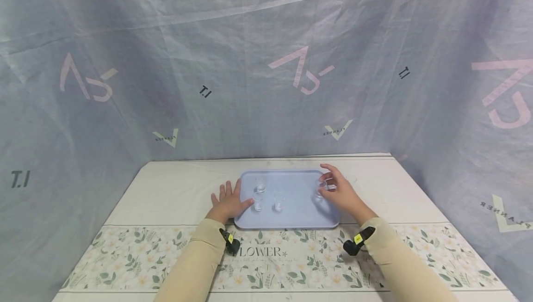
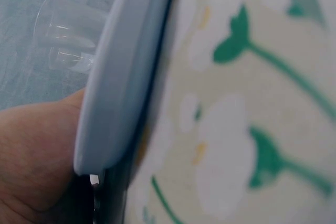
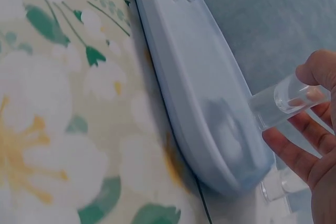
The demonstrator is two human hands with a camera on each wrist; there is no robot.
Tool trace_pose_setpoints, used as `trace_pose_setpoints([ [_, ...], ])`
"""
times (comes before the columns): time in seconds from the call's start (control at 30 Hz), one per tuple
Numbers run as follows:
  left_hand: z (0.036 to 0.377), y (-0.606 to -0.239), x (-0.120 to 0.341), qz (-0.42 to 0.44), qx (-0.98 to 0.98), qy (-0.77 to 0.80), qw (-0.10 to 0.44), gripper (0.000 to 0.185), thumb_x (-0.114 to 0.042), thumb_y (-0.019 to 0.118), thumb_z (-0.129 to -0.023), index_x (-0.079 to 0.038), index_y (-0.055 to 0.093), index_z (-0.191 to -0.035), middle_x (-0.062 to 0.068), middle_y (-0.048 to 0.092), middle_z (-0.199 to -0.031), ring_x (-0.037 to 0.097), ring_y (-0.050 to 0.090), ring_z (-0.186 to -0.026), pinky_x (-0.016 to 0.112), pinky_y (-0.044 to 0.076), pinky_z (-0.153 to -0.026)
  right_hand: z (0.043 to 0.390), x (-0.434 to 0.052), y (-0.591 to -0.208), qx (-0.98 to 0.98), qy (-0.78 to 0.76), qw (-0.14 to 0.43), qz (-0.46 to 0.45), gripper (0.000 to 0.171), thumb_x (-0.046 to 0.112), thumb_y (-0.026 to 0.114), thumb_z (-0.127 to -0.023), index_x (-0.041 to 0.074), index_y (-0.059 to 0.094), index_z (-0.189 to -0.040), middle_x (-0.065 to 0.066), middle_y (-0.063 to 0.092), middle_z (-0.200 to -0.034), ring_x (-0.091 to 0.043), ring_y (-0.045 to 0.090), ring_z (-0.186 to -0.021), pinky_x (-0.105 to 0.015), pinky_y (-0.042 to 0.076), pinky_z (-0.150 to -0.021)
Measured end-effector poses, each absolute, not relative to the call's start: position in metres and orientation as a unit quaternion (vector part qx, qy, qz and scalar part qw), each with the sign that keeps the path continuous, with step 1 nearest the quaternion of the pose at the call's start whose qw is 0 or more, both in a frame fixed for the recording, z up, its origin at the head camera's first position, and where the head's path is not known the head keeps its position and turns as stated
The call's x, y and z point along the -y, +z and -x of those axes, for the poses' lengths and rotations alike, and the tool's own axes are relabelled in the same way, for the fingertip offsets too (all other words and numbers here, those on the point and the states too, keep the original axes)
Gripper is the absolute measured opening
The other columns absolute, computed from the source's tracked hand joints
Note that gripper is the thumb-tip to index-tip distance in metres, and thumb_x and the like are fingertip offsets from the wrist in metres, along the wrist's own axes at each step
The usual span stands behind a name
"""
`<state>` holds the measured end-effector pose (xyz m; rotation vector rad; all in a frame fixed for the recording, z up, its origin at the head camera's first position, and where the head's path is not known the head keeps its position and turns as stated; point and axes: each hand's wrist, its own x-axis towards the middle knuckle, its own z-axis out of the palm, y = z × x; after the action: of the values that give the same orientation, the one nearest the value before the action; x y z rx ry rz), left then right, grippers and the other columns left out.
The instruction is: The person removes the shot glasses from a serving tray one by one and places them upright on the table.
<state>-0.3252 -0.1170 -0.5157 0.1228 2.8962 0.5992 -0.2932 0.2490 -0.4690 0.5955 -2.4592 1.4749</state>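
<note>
A pale blue tray (image 1: 297, 218) lies on the table, and three small clear glasses stand on its left half: one glass (image 1: 260, 186) at the back, another glass (image 1: 258, 204) in front of it, and a third glass (image 1: 278, 204) to the right. My left hand (image 1: 228, 204) rests at the tray's left edge with its fingers spread, the thumb reaching over the rim. Over the tray's right end, my right hand (image 1: 340, 194) pinches a clear glass (image 3: 270, 103) between thumb and fingers. Its base hovers above the tray in the right wrist view.
Beyond the tray's right end, another clear glass (image 3: 283, 183) stands on the table, partly behind my right hand. A cloth with a floral band (image 1: 300, 265) covers the table in front. Grey hanging fabric (image 1: 250, 121) encloses the back and sides.
</note>
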Motion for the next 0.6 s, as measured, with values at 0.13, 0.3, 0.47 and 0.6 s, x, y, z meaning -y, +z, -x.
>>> trace_pose_setpoints([
  [0.13,0.324,-0.515,0.117,-0.043,-0.974,0.205,0.088,0.097,-0.062,0.052,-0.097,-0.012,0.003,-0.164,0.028,-0.005,-0.166,0.047,-0.01,-0.152,0.071,-0.009,-0.114,0.279,-0.251,-0.454,0.837,0.498,0.103,-0.201,0.073,-0.013,0.071,-0.085,-0.005,0.036,-0.149,-0.034,0.059,-0.113,-0.048,0.062,-0.103,-0.038,0.057,-0.083],
  [0.3,0.323,-0.515,0.117,-0.043,-0.974,0.204,0.087,0.097,-0.063,0.051,-0.097,-0.012,0.003,-0.164,0.028,-0.005,-0.166,0.047,-0.009,-0.152,0.071,-0.009,-0.114,0.279,-0.258,-0.457,0.841,0.491,0.114,-0.197,0.072,-0.013,0.07,-0.086,-0.006,0.036,-0.148,-0.034,0.058,-0.112,-0.05,0.062,-0.103,-0.046,0.058,-0.083],
  [0.47,0.324,-0.516,0.117,-0.044,-0.974,0.202,0.088,0.096,-0.063,0.051,-0.098,-0.012,0.003,-0.164,0.028,-0.004,-0.166,0.047,-0.009,-0.152,0.071,-0.009,-0.114,0.291,-0.273,-0.477,0.848,0.477,0.131,-0.187,0.076,-0.011,0.072,-0.086,0.0,0.035,-0.151,-0.029,0.06,-0.113,-0.046,0.063,-0.103,-0.049,0.058,-0.083],
  [0.6,0.325,-0.516,0.117,-0.044,-0.974,0.202,0.087,0.097,-0.062,0.052,-0.097,-0.012,0.003,-0.164,0.029,-0.005,-0.165,0.047,-0.009,-0.152,0.071,-0.009,-0.114,0.294,-0.282,-0.486,0.851,0.471,0.141,-0.183,0.077,-0.009,0.074,-0.085,0.005,0.038,-0.151,-0.023,0.063,-0.111,-0.039,0.065,-0.101,-0.044,0.059,-0.082],
])
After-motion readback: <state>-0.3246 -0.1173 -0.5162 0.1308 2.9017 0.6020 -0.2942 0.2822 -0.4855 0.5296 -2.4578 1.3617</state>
